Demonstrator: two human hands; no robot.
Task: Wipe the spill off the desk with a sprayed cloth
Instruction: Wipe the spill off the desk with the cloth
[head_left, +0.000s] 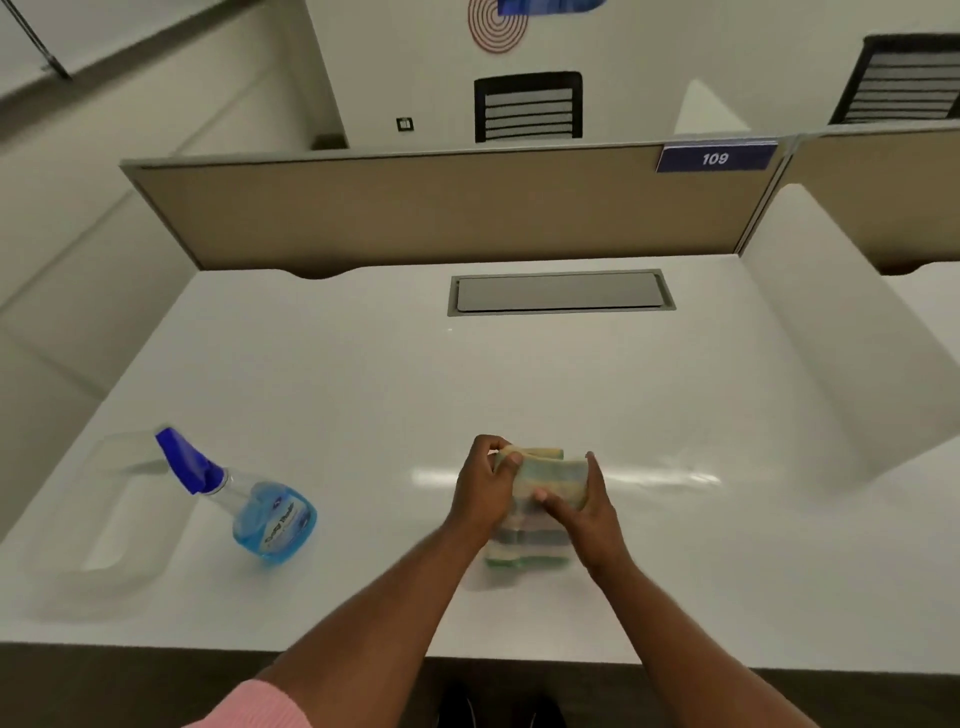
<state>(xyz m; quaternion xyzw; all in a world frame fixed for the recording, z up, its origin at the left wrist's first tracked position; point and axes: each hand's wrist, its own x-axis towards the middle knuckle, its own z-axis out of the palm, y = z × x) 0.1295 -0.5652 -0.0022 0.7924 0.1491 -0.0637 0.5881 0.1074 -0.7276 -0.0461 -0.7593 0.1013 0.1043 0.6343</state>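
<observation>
Both hands, left (480, 491) and right (584, 512), grip a folded cloth (535, 512) near the desk's (519, 384) front edge. The spray bottle (254, 506) lies toward the front-left corner. No spill visible; wiping seems near finished.

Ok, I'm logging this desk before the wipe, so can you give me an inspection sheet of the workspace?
Surface: white desk, glossy; no spill discernible.
Job's things: striped cloth folded, near front edge; spray bottle with blue liquid, left of it, untouched.
Clutter: nothing seen.
Hands: left hand and right hand both grip the cloth.
Cables: nothing seen; cable hatch closed.
Surroundings: beige partition, sign 109, chair beyond.
</observation>
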